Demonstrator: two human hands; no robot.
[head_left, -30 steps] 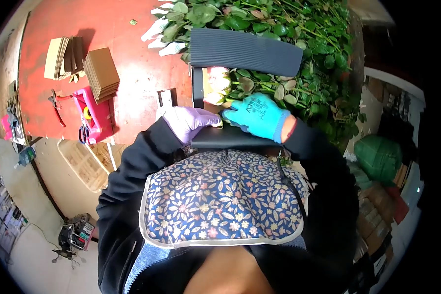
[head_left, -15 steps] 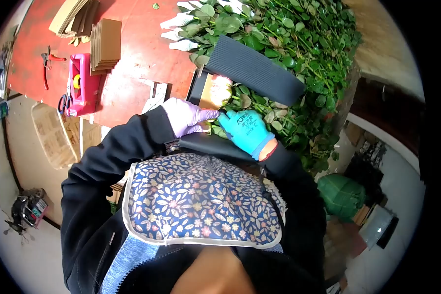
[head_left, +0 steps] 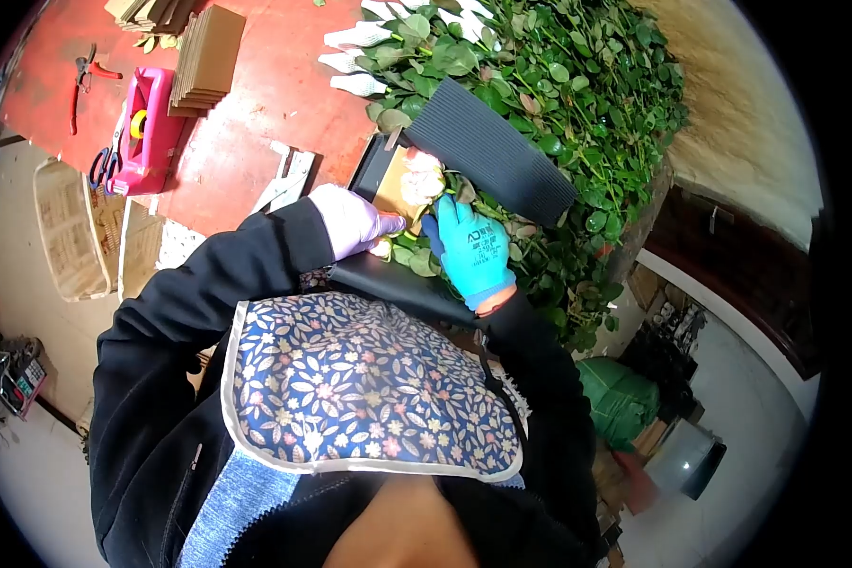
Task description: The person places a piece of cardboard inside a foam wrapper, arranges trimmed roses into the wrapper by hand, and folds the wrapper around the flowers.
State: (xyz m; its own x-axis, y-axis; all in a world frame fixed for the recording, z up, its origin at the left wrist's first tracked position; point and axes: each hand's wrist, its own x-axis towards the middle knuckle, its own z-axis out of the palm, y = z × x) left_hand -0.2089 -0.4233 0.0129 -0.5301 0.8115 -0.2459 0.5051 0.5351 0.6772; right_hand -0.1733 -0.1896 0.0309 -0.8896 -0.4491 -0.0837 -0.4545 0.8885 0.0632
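Observation:
Pale pink roses (head_left: 421,177) lie on a cardboard sheet (head_left: 393,193) in a black holder with a ridged dark flap (head_left: 490,151). My right hand (head_left: 473,248), in a blue glove, is closed at the leafy stem just below these blooms; its fingertips are partly hidden. In a light purple glove, my left hand (head_left: 353,222) has its fingers pressed together at the cardboard's near edge, and what they hold is hidden. Another rose head (head_left: 381,248) shows just under the left fingers. Green leaves (head_left: 417,257) fill the space between both hands.
Many leafy stems (head_left: 596,142) pile up at the right, with white-sleeved bundles (head_left: 358,62) at their left end. On the red table (head_left: 265,85) are a cardboard stack (head_left: 208,59), a pink tape dispenser (head_left: 147,133), scissors (head_left: 110,163) and red-handled pliers (head_left: 87,76).
The camera view has shifted. My right hand has turned more upright, its fingers now nearer the pink roses, and a gap with leaves has opened between my hands.

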